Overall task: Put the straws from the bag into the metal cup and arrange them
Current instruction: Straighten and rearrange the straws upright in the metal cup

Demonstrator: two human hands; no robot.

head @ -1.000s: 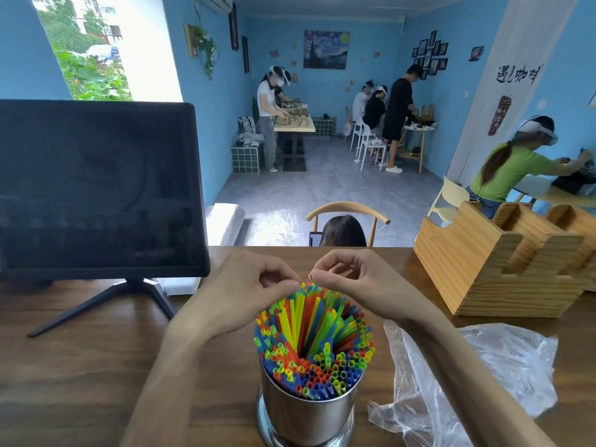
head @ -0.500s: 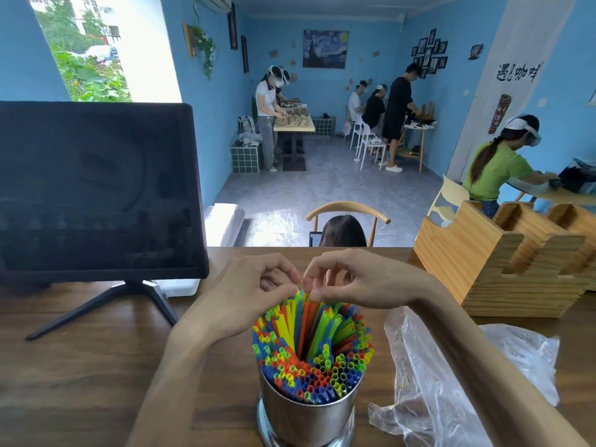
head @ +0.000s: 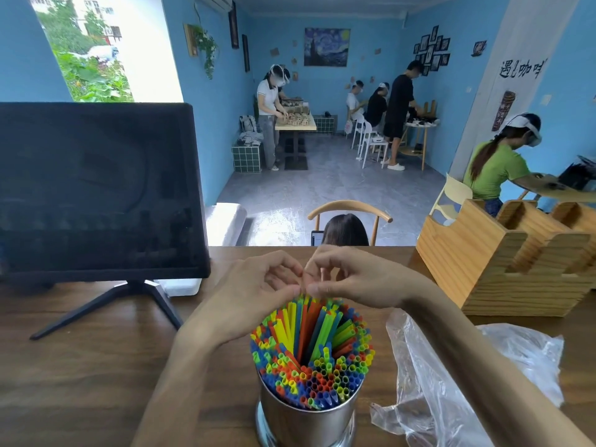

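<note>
Left hand (head: 258, 291) and right hand (head: 351, 282) pinched far tips of coloured straws (head: 311, 353) packed in metal cup (head: 306, 421) on wooden table (head: 80, 366). Straws judged light, slippery, easily crushed; best pinched near tips. Plastic bag (head: 451, 382) lay right.

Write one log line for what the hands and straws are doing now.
straws: in metal cup | left hand: pinching far straw tips | right hand: pinching far straw tips | bag: lying right of cup

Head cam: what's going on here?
A person is arranging coloured straws packed upright in a metal cup on a wooden table. Both hands meet above the far side of the bundle: left hand and right hand pinch the straw tips with curled fingers. The plastic bag lies crumpled to the right.
</note>
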